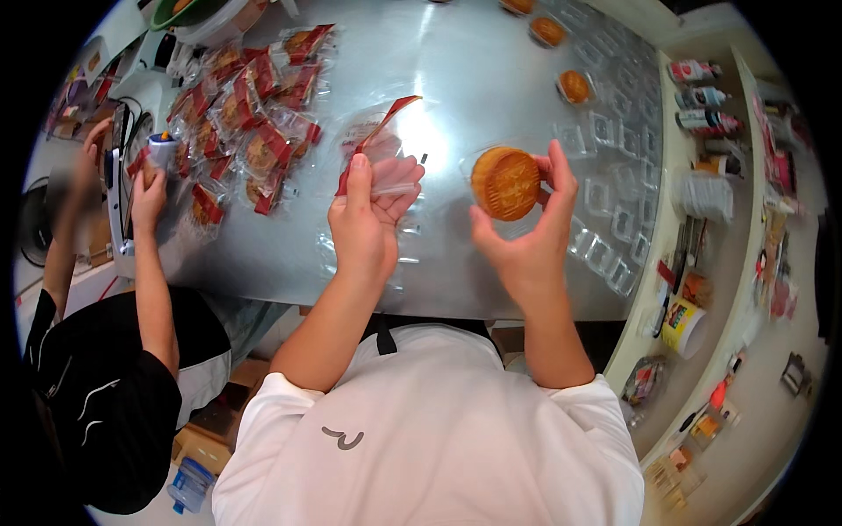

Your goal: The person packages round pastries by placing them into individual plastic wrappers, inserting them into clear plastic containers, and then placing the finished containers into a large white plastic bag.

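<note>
My left hand [375,210] holds a clear plastic pouch [378,135] with a red printed band, its thumb pressed on the band and its fingers behind the film. In my right hand [536,210] is a round golden mooncake [505,183] with a patterned top, gripped at its edge; clear plastic shows around it. The mooncake is to the right of the pouch, apart from it. More mooncakes [574,87] in clear trays lie farther off on the steel table. Small clear plastic trays [598,197] are spread along the table's right side.
Bagged mooncakes [256,144] are heaped at the left of the steel table [263,263]. A co-worker [125,394] in black handles a packet beside a machine [118,177] there. A green basket [181,14] stands at the far left. Shelves [684,250] with bottles and tools line the right.
</note>
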A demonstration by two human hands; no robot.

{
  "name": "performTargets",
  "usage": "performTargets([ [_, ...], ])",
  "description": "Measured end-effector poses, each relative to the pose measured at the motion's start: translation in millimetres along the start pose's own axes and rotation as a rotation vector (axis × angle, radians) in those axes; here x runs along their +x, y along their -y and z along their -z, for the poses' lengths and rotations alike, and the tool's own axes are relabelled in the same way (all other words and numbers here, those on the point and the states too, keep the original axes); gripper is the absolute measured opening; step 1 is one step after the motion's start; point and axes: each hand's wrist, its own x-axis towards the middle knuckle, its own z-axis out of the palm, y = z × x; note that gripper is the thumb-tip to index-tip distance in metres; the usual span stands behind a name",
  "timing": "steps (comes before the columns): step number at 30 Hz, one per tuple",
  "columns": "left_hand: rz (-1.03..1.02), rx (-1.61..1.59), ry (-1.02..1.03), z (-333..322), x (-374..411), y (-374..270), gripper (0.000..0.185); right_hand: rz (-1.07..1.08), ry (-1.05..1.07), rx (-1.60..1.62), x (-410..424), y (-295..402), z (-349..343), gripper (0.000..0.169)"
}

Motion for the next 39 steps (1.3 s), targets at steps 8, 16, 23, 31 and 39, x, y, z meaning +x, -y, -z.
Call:
performTargets([
  [8,-0.008,0.096,0.142,-22,-30,22,0.050,0.074,-0.036,-0.230,-3,-1,19,0.088],
  [16,-0.028,0.346,0.259,-6,-35,38,0.047,0.143,0.088,-0.049,-24,2,22,0.097],
  [23,0.100,0.181,0.336,3,-35,14,0.044,0.208,0.381,0.172,-32,14,28,0.104],
  [31,0.187,0.357,0.466,50,-39,8,0.052,-0.046,0.295,0.198,-36,13,-34,0.070],
  [39,0.168,0.097,0.247,146,-26,-2,0.033,-0.198,0.528,0.508,-56,10,-101,0.063],
])
